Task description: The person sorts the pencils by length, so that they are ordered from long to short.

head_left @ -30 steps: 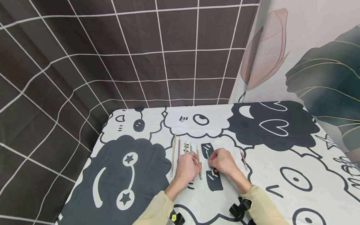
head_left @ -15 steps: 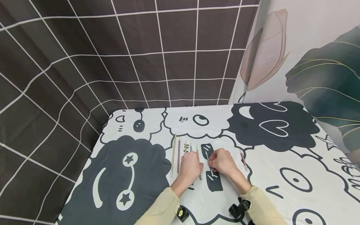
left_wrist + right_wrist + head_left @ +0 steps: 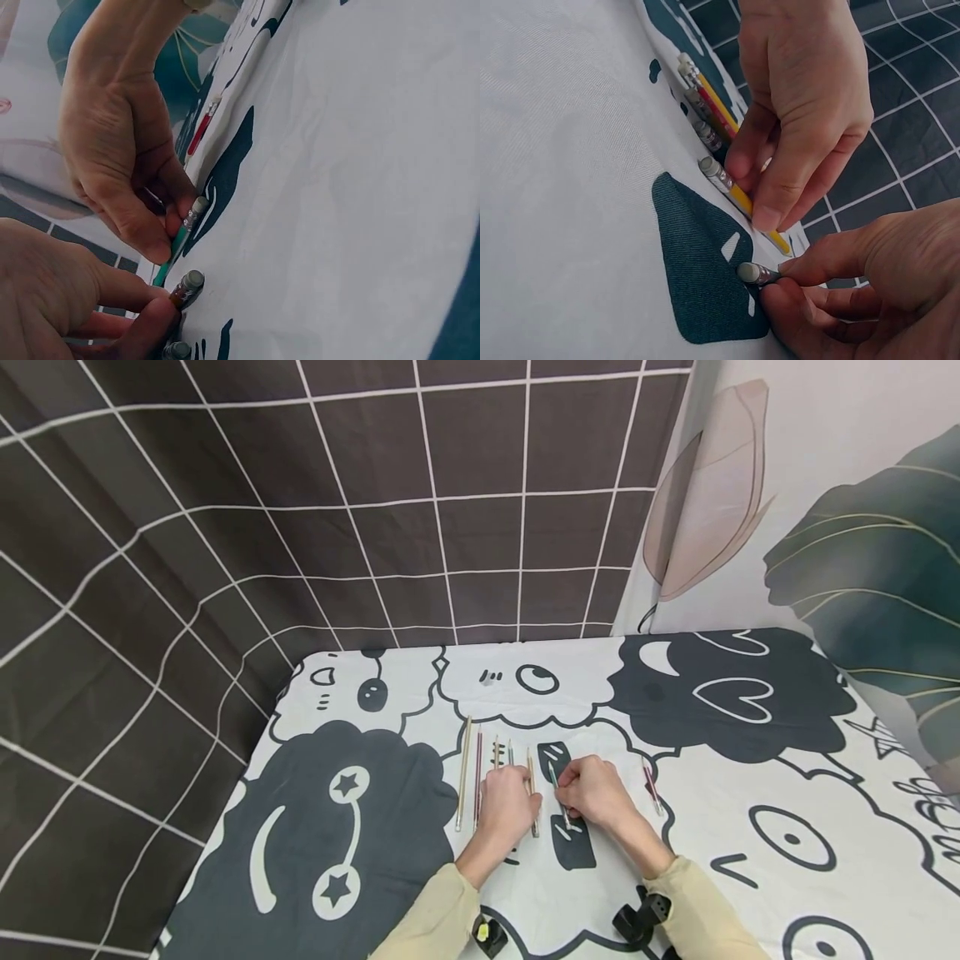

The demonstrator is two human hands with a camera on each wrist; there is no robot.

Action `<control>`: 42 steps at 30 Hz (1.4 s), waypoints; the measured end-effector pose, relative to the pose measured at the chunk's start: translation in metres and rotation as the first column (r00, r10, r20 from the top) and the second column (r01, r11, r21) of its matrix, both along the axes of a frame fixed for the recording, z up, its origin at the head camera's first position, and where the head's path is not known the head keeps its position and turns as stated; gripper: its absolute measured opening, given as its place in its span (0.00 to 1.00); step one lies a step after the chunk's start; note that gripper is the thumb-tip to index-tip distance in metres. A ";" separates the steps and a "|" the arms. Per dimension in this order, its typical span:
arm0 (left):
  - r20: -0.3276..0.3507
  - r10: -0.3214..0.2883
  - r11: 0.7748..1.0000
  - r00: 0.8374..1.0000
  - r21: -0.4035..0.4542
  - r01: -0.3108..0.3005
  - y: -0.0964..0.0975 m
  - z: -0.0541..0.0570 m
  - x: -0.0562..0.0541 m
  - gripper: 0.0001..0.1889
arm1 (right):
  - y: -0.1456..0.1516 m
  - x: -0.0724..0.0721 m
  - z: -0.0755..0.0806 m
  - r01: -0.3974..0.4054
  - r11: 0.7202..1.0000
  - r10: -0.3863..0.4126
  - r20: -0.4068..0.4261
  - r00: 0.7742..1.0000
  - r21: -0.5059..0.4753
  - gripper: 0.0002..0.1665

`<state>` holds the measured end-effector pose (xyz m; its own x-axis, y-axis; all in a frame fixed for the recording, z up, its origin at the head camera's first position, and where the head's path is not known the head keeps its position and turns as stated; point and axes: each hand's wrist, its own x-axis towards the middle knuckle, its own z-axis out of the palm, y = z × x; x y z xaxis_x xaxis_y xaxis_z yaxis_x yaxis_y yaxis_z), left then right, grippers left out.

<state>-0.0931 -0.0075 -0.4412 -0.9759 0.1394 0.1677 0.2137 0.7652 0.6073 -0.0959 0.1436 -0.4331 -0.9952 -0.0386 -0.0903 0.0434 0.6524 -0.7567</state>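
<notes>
My left hand (image 3: 506,806) pinches a yellow pencil (image 3: 741,198) between thumb and fingertips, close behind its eraser end. To its right, my right hand (image 3: 596,789) pinches a green pencil (image 3: 180,241); its eraser end pokes out toward me. Both pencils lie on or close to the cloth, roughly side by side. Left of my left hand are a long yellow pencil (image 3: 463,772) and a red pencil (image 3: 478,768). Another yellowish pencil (image 3: 496,752) and a dark pencil (image 3: 511,752) are partly covered by that hand.
A shorter red pencil (image 3: 651,787) lies apart, right of my right hand. The white cloth (image 3: 622,877) with black cartoon prints covers the table. Behind it hangs a dark checked curtain (image 3: 480,535), and a leaf-patterned hanging (image 3: 885,560) is at the right.
Over the last second my left hand has shifted slightly right and turned, its thumb and fingers coming together at the yellow pencil. My right hand has barely moved.
</notes>
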 end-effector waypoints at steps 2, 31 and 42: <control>-0.004 0.009 1.000 1.000 0.001 -0.009 0.000 -0.001 0.000 0.11 | 0.000 0.001 0.000 0.001 1.000 -0.001 -0.002 1.000 -0.004 0.04; 0.145 0.060 0.993 0.988 0.094 -0.074 -0.004 0.004 -0.007 0.12 | 0.002 0.000 -0.001 0.000 1.000 0.001 0.024 1.000 -0.030 0.04; 0.101 0.046 0.998 0.994 0.045 -0.051 -0.004 0.006 -0.008 0.10 | 0.000 -0.001 0.000 -0.006 1.000 0.006 0.019 1.000 -0.028 0.06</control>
